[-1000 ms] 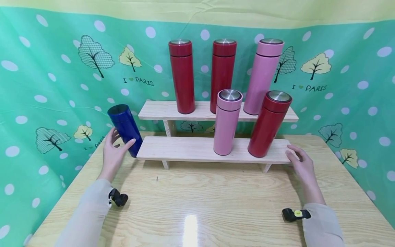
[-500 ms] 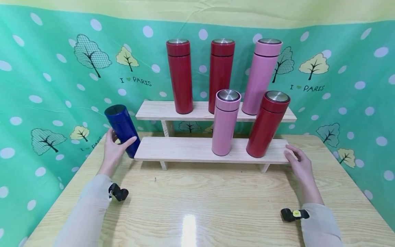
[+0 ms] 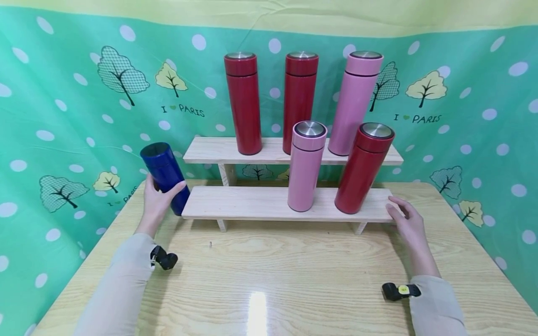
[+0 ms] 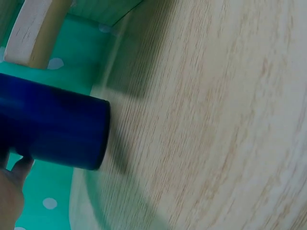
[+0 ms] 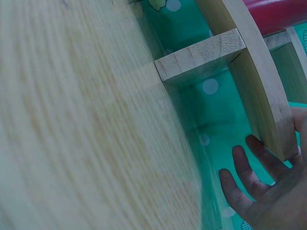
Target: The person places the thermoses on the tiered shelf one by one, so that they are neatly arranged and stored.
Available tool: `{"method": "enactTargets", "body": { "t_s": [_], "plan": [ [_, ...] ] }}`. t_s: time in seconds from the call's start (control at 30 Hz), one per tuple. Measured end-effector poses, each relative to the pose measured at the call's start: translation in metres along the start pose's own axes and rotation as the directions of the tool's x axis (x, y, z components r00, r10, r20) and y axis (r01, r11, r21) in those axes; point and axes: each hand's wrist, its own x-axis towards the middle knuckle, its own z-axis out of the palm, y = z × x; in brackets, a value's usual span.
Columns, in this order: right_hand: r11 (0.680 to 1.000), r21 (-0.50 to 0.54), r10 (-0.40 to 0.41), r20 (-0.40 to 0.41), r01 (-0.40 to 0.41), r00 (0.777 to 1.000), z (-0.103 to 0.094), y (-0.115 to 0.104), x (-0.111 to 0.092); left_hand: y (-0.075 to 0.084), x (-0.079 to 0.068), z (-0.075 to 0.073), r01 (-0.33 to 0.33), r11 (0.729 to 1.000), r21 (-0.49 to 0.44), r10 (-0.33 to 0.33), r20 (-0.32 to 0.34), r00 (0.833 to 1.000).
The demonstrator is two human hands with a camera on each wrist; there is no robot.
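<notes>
My left hand (image 3: 157, 200) grips a dark blue thermos bottle (image 3: 163, 168) with the thumb across its near side and fingers behind. The bottle leans with its dark top to the left, and its base is close beside the left end of the lower wooden shelf (image 3: 239, 203). In the left wrist view, the lower body of the blue bottle (image 4: 53, 124) shows above the tabletop. My right hand (image 3: 408, 219) holds the right end of that shelf between thumb and fingers. In the right wrist view, several fingers (image 5: 242, 167) are spread below the shelf's end.
A pink thermos (image 3: 307, 172) and a red thermos (image 3: 362, 172) stand on the lower shelf. Behind, the upper shelf (image 3: 206, 149) bears two red bottles (image 3: 244, 107) and a pink one (image 3: 355, 107). A green patterned cloth (image 3: 84, 140) hangs around the wooden table (image 3: 286, 266).
The whole head view has shifted slightly, with the scene drifting left. My left wrist has risen a little in the view; both hands keep their holds.
</notes>
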Motion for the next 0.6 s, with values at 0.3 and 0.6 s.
{"method": "enactTargets", "body": {
  "t_s": [0.3, 0.6],
  "plan": [
    [1.0, 0.003, -0.006, 0.002, 0.006, 1.0, -0.001, 0.0, 0.0, 0.005, -0.001, 0.0, 0.025, 1.0, 0.0, -0.025, -0.009, 1.0],
    [1.0, 0.01, -0.01, 0.009, 0.01, 1.0, -0.001, -0.001, -0.002, 0.015, -0.008, 0.0, 0.013, 1.0, 0.024, -0.013, -0.014, 1.0]
  ]
}}
